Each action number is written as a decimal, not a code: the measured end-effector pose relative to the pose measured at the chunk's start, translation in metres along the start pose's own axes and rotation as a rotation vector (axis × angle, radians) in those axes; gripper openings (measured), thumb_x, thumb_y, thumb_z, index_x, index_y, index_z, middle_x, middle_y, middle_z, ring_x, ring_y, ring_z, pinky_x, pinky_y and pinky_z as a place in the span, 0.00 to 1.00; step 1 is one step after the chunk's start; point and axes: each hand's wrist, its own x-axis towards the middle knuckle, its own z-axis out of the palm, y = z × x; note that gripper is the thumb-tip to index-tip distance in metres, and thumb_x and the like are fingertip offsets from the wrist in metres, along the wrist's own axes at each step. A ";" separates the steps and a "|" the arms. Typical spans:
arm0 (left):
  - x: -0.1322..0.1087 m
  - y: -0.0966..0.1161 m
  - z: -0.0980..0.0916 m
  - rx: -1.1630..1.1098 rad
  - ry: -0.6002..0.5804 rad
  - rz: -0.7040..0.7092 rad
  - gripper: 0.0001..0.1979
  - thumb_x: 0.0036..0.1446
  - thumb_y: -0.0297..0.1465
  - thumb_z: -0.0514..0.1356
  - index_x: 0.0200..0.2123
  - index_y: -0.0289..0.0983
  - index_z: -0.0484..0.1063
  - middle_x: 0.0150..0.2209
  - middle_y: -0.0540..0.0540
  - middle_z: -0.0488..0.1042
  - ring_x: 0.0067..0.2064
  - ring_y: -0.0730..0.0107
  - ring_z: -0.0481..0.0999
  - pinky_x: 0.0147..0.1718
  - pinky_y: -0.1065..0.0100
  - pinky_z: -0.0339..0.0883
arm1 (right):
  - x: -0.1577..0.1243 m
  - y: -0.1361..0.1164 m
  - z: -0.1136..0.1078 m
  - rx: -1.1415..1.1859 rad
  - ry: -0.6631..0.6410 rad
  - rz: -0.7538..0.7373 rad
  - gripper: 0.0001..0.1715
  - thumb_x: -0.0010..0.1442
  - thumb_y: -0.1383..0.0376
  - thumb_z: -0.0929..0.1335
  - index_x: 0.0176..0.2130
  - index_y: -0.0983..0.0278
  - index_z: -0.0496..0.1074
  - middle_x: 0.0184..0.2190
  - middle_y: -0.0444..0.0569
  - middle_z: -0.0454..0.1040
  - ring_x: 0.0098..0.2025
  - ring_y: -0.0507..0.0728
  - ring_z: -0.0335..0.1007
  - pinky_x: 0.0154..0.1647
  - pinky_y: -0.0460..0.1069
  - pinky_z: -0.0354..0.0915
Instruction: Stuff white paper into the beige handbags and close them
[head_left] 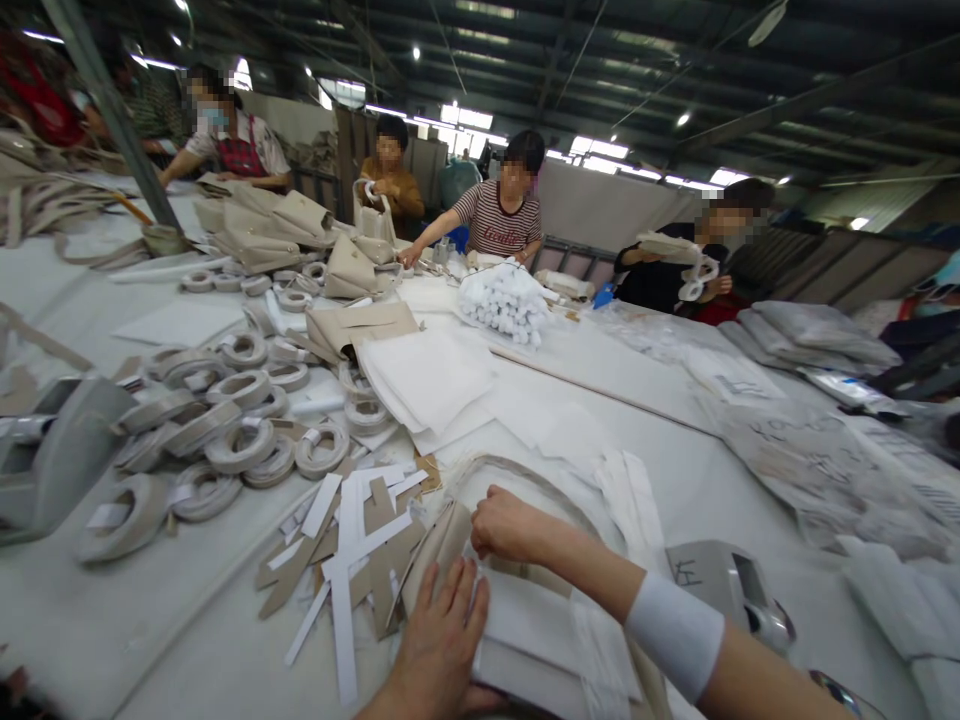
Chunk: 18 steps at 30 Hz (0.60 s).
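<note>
My left hand (441, 640) lies flat with its fingers stretched out, pressing on a beige bag (450, 545) stuffed with white paper at the table's near edge. My right hand (504, 523) is closed in a pinch at the bag's upper edge, on the paper or the bag's lip; I cannot make out which. A white wristband sits on my right forearm. Loose white and beige strips (345, 560) lie just left of the bag.
Many coiled beige straps (240, 445) cover the left of the white table (150, 610). White sheets (431, 380), beige bags (262, 235), a bundle of white rolls (504, 300) and grey packets (817, 330) lie farther off. Several people work along the far side. A tape dispenser (731, 585) sits at the right.
</note>
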 end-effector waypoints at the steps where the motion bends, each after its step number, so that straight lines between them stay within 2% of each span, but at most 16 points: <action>1: 0.000 0.000 0.000 0.005 0.001 0.001 0.52 0.48 0.64 0.52 0.66 0.33 0.47 0.66 0.28 0.47 0.67 0.40 0.47 0.61 0.35 0.44 | 0.003 0.001 0.004 -0.004 -0.006 0.006 0.05 0.55 0.67 0.69 0.31 0.62 0.78 0.31 0.50 0.80 0.33 0.56 0.72 0.40 0.52 0.56; 8: -0.001 -0.001 0.007 0.023 0.006 -0.015 0.54 0.46 0.63 0.56 0.66 0.34 0.46 0.66 0.25 0.47 0.67 0.37 0.47 0.60 0.34 0.46 | 0.018 0.006 0.020 0.018 0.000 0.025 0.06 0.53 0.63 0.71 0.28 0.63 0.78 0.24 0.50 0.78 0.29 0.58 0.72 0.36 0.51 0.61; 11: -0.001 -0.002 0.006 0.012 0.046 -0.019 0.55 0.44 0.64 0.57 0.66 0.37 0.47 0.67 0.25 0.41 0.67 0.34 0.42 0.60 0.32 0.46 | 0.019 0.007 0.024 0.038 0.025 0.036 0.06 0.51 0.64 0.71 0.27 0.64 0.78 0.23 0.49 0.77 0.28 0.58 0.71 0.33 0.51 0.61; 14: 0.002 -0.001 0.000 0.005 0.072 0.023 0.53 0.43 0.63 0.57 0.66 0.43 0.46 0.68 0.29 0.33 0.68 0.34 0.36 0.59 0.30 0.42 | 0.019 0.008 0.030 0.059 0.062 0.067 0.07 0.52 0.69 0.69 0.26 0.67 0.77 0.21 0.48 0.76 0.26 0.57 0.70 0.33 0.50 0.61; 18: 0.006 0.000 -0.007 -0.018 0.018 0.075 0.54 0.45 0.62 0.58 0.67 0.46 0.39 0.68 0.29 0.31 0.68 0.37 0.36 0.59 0.29 0.40 | 0.017 0.011 0.035 0.128 0.078 0.090 0.05 0.49 0.71 0.69 0.24 0.67 0.75 0.20 0.48 0.74 0.25 0.56 0.68 0.32 0.50 0.61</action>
